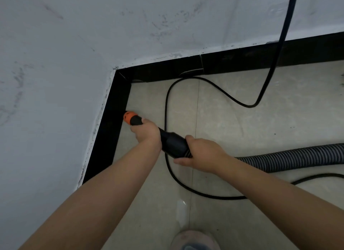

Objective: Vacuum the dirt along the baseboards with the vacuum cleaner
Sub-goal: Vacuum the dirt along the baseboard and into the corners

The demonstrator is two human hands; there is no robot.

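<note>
A scuffed white wall (55, 63) fills the upper and left part of the head view, meeting at a corner. Below it lies a floor (242, 130) of pale beige tiles, with a thin grout line running down past the hands. A black baseboard (109, 130) runs along the foot of the wall, down the left side and across the back, with the two runs joining at the corner; chipped white paint shows along its top edge.

A ribbed grey vacuum hose (290, 158) lies on the floor at the right and leads to the right hand. A black power cord (167, 104) loops over the tiles from the back baseboard, passes under the hands, and curves off to the right; another length of it hangs down from the top of the view.

The black vacuum nozzle (173, 141) points down and to the left, its orange tip (128, 116) touching the left baseboard just where this meets the floor. The left hand (147, 133) grips the narrow front part of the nozzle just behind the orange tip, fingers curled round it. The right hand (201, 153) holds the thicker rear cuff where the hose joins, fingers wrapped beneath and thumb on top.

At the bottom edge the toe of a pink shoe (193, 238) rests on the tiles.
</note>
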